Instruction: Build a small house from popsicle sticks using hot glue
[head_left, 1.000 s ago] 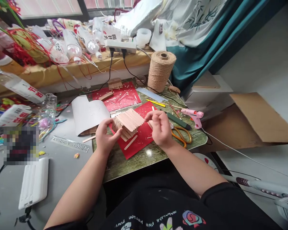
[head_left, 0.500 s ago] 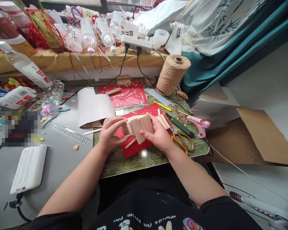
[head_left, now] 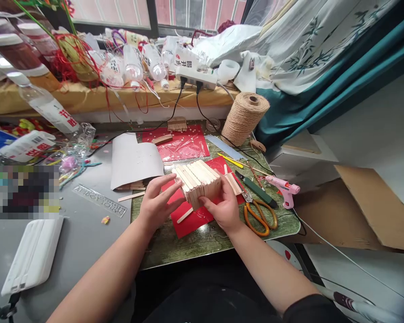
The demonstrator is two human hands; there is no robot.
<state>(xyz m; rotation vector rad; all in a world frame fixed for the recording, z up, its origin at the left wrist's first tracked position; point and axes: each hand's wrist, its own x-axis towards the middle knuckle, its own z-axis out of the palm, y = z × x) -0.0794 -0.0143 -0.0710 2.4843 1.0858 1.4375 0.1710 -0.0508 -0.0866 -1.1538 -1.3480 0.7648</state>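
A small box-like block built of wooden craft sticks (head_left: 202,179) is held over a red sheet (head_left: 185,229). My right hand (head_left: 227,202) grips its right side, thumb on the front face and fingers behind. My left hand (head_left: 158,202) is at its left end with fingers spread apart; the fingertips are close to the corner, and I cannot tell if they touch. Rows of pale sticks show on the block's top. A loose craft stick (head_left: 185,215) lies on the red sheet below. The far side of the block is hidden.
Orange-handled scissors (head_left: 261,217), a green utility knife (head_left: 257,190) and a pink glue gun (head_left: 284,188) lie to the right. Behind stand a twine spool (head_left: 245,117) and another red sheet (head_left: 191,146). Curled white paper (head_left: 134,159) and a clear ruler (head_left: 99,199) lie left.
The block has been turned so its stick-covered top shows more. My left fingers have opened and drawn back from its left end. The camera view has tilted up a little.
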